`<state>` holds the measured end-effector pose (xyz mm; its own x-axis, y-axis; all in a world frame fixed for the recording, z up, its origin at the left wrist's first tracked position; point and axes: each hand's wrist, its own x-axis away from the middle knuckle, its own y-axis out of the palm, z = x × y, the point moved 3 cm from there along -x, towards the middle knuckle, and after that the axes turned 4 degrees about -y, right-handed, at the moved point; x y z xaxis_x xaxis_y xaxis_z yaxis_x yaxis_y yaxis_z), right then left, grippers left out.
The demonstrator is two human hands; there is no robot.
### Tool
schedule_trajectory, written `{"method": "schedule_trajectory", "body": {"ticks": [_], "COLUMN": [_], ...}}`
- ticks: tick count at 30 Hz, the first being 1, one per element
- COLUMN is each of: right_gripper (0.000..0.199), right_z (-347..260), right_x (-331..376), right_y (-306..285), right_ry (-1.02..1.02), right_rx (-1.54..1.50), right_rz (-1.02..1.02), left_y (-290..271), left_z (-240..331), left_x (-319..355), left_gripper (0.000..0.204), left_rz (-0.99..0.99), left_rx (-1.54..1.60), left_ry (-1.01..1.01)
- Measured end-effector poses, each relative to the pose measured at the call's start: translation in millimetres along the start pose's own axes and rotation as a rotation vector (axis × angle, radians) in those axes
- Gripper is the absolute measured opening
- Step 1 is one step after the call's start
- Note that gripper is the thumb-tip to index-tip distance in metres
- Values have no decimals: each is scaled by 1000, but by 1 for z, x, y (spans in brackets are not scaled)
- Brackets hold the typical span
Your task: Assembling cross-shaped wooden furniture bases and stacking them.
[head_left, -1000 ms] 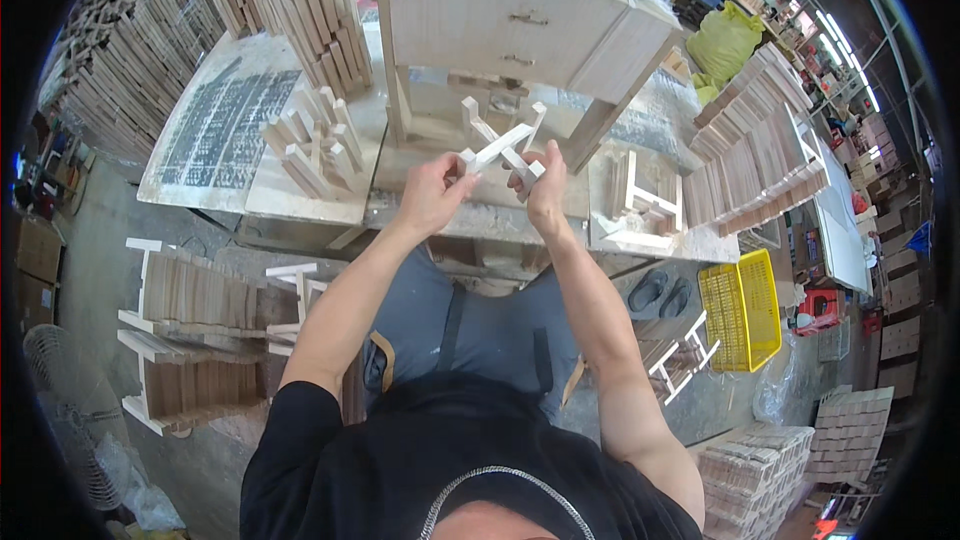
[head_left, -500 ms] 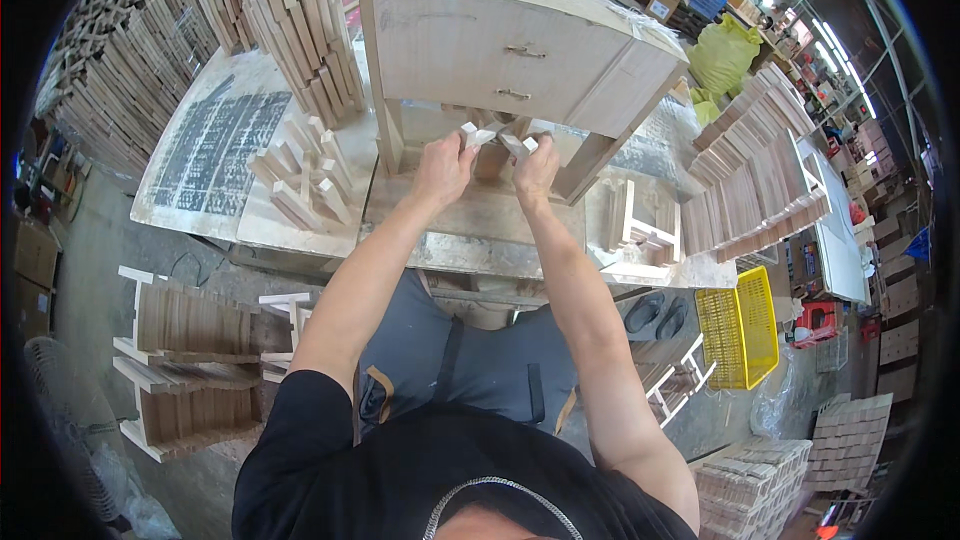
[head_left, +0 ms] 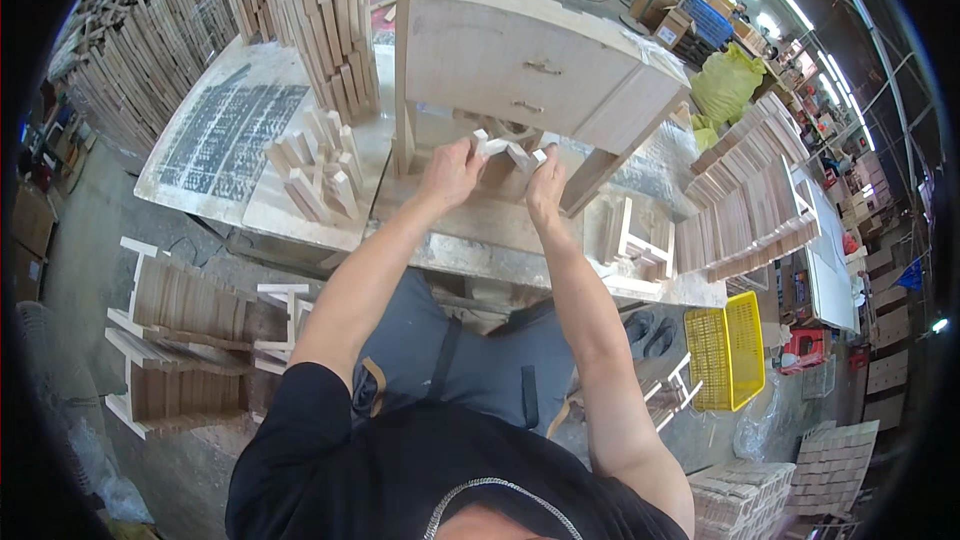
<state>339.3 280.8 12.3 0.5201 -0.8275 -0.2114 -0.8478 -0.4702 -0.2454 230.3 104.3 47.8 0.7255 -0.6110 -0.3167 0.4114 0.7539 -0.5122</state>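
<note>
Both my hands are in front of the opening beneath a pale wooden cabinet-like box (head_left: 500,50) with two small metal handles. My left hand (head_left: 452,178) is closed on a short pale wood piece (head_left: 492,145), its end sticking up past the fingers. Closed too, my right hand (head_left: 545,186) grips another short wood piece (head_left: 520,155), angled toward the first one. The inner ends of the two pieces come close together; I cannot tell if they touch. What lies behind them in the shaded opening is partly hidden.
Loose wooden sticks (head_left: 318,175) stand bunched on the worktable (head_left: 450,252) at left, before tall stacks of slats (head_left: 335,30). Small wooden frames (head_left: 645,240) and stacked frames (head_left: 745,220) sit at right. Below are a yellow crate (head_left: 725,350) and more stacked frames (head_left: 190,340).
The whole view has shifted slightly, with the table and box appearing further right and lower. My hands keep their grip on the wood pieces and stay near the same spot under the box.
</note>
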Motion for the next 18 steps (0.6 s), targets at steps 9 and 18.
{"method": "schedule_trajectory", "body": {"ticks": [9, 18], "right_gripper": [42, 25], "right_z": [-116, -172], "right_x": [105, 130], "right_y": [-71, -5], "right_ry": [-829, -1219], "right_rx": [307, 316], "right_rz": [-376, -533], "left_y": [-103, -210], "left_z": [29, -2], "left_x": [90, 148], "left_gripper": [26, 41], "left_rz": [-228, 330], "left_rx": [359, 322], "left_ry": [-171, -303]}}
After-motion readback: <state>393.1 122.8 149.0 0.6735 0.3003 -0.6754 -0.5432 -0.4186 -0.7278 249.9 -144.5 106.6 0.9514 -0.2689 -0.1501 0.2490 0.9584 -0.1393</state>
